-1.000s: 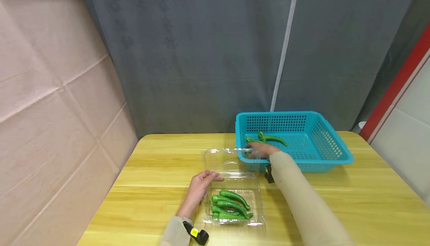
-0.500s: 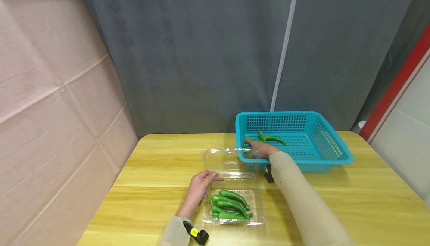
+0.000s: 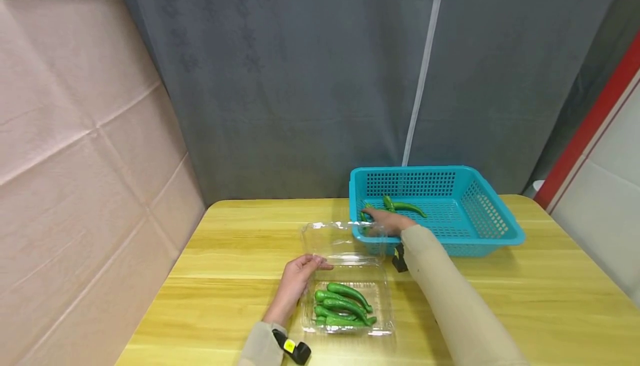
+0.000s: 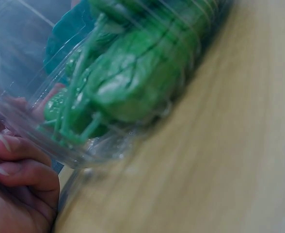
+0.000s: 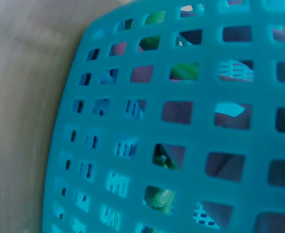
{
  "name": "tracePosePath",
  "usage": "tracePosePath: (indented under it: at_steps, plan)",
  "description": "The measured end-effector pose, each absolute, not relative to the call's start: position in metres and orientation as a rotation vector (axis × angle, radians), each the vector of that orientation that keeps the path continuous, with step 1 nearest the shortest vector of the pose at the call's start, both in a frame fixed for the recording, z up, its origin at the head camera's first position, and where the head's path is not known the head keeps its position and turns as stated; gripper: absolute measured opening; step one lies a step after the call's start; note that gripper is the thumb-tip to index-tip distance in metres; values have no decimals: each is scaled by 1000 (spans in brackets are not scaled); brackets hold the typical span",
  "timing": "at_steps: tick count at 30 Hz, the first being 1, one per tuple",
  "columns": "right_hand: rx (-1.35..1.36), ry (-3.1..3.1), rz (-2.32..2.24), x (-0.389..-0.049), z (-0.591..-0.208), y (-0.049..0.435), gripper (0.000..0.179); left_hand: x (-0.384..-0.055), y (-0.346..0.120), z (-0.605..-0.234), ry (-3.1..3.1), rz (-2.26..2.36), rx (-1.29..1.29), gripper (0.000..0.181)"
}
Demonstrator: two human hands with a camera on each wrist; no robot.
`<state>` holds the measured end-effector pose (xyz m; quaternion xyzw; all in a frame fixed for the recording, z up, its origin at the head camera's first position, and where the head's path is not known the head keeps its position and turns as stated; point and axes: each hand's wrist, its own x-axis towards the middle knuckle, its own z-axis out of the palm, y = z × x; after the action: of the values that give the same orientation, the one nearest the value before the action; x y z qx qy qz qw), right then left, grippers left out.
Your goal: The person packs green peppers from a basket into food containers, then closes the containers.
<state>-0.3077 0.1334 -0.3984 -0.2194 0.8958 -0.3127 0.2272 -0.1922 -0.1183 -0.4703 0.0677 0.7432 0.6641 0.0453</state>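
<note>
A clear plastic clamshell box (image 3: 350, 272) lies on the table with its lid open towards the back. Several green chili peppers (image 3: 346, 306) fill its front half. My left hand (image 3: 295, 277) pinches the box's left edge near the hinge; the left wrist view shows curled fingers (image 4: 28, 165) beside the clear wall. Behind the raised lid, my right hand (image 3: 391, 221) reaches into the blue basket (image 3: 410, 181), gripping a green chili pepper (image 3: 363, 217) at its left end. Basket mesh (image 5: 191, 131) hides most of that hand in the right wrist view.
More green chili peppers (image 3: 410, 208) lie in the basket, just beyond the right hand. The basket stands at the back right of the wooden table (image 3: 240, 249). A grey curtain (image 3: 280, 88) hangs behind, with a pale covered wall (image 3: 95, 188) at left.
In the basket, my right hand's fingers have shifted slightly, and the pepper at them has turned from lying flat to pointing more downward. The left hand and the box have stayed still.
</note>
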Motion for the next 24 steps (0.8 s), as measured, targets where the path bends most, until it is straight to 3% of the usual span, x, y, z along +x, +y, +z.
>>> tracePosePath:
  at_steps: [11,24]
  plan:
    - [-619,2608,-795,-311,-401,138,69,-204,-121,-495,2285,2039,183,34]
    - [-355,2669,-1005,-304,-387,158,70,-204,-121,-494,2295,2024,169,35]
